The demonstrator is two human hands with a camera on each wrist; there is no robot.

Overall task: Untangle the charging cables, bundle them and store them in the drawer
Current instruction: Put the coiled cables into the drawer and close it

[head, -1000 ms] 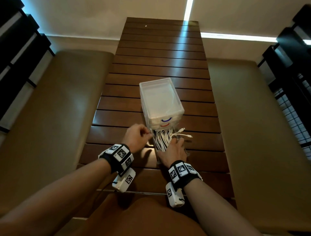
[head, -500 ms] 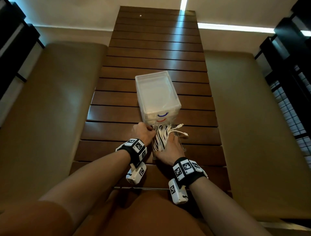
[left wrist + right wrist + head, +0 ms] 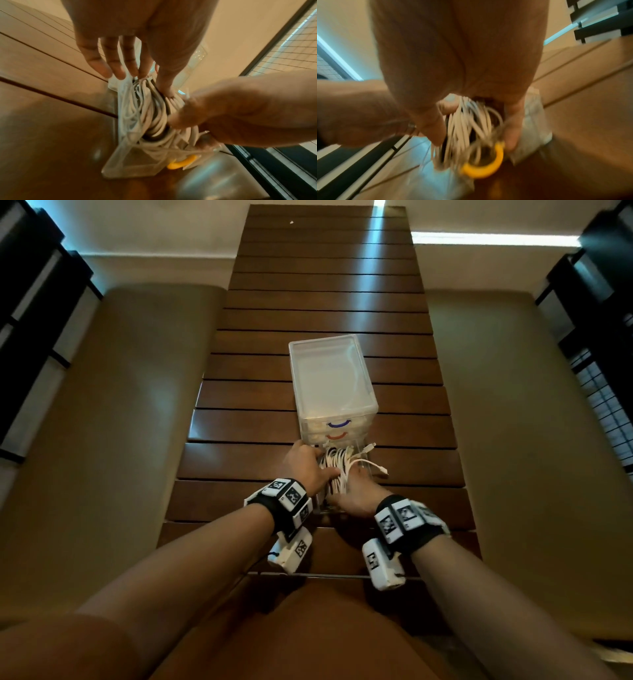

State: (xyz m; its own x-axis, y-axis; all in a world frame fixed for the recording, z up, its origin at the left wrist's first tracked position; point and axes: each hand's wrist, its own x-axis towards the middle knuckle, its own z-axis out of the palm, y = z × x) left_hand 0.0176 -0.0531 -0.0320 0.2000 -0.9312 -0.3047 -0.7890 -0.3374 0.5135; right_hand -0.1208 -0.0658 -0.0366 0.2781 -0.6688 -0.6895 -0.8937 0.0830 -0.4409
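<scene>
A bundle of white charging cables (image 3: 337, 465) lies in the pulled-out bottom drawer (image 3: 137, 162) of a clear plastic drawer unit (image 3: 334, 378). The drawer has a yellow handle (image 3: 488, 171) at its near end. My left hand (image 3: 308, 467) holds the far end of the bundle (image 3: 150, 115) between fingertips and thumb. My right hand (image 3: 352, 491) grips the near end, thumb on one side and fingers on the other, with the coils (image 3: 464, 129) between them. Two loose plug ends (image 3: 380, 469) stick out to the right over the drawer wall.
The unit stands on a dark slatted wooden table (image 3: 274, 392), with its two upper drawers shut. Padded benches (image 3: 120, 440) run along both sides of the table. Dark window frames (image 3: 603, 302) rise at the far left and right.
My left hand has moved right from beside the drawer onto the cable bundle. Both hands now hold the bundle lower in the drawer.
</scene>
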